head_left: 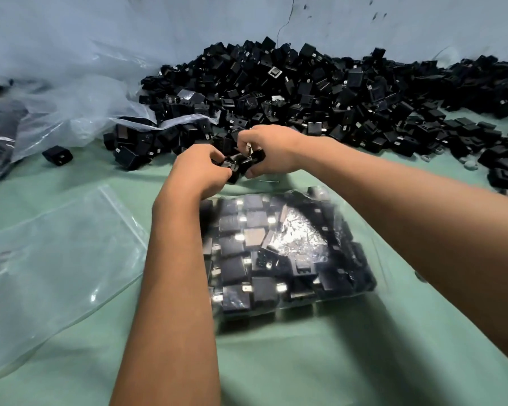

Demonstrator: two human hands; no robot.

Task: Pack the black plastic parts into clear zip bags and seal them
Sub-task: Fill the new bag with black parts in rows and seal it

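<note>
Both hands working at near edge of the parts pile (320, 92). My left hand (198, 169) and right hand (269, 152) are curling fingers round a small clump of black parts (241, 164), pinching them between both hands; exact count hard to tell, fingers hiding most of it. Filled zip bag (282, 253) is lying on green bench (305, 361) just below my wrists, between my forearms; its left edge hidden under left forearm, can't tell if seal is closed. Empty clear bag (56, 253) is lying flat at left, cut off by frame edge. Big crumpled plastic sheet (71, 98) is covering pile's left side. One stray part (57, 155) sitting apart, left of pile.
</note>
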